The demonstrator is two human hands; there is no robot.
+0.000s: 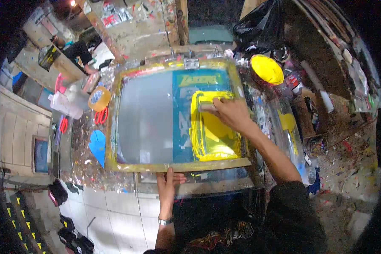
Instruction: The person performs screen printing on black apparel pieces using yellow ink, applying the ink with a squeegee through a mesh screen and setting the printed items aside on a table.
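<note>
We see the right hand (230,113) closed over the top of a squeegee (208,104), fingers curled around its pale handle, pressing it onto the mesh of a wooden printing frame (178,166). The squeegee sits at the far end of a pool of yellow ink (213,135), which spreads down the right part of the screen over a blue stencil panel (183,127). The left part of the screen is plain grey mesh.

The left hand (168,180) lies flat on the near rail of the frame, fingers spread and pressing down; a wristwatch (165,221) shows on that forearm.

The frame rests on a paint-spattered worktop (86,165). To its left we see a roll of tape (99,98), red-handled scissors (100,115), a clear bottle (65,106) lying on its side and a blue heart-shaped cutout (98,146). Beyond the far right corner of the frame stands an open tub of yellow ink (267,69), with a black plastic bag (260,23) behind it. Another person (74,51) is at a bench in the far left corner.
</note>
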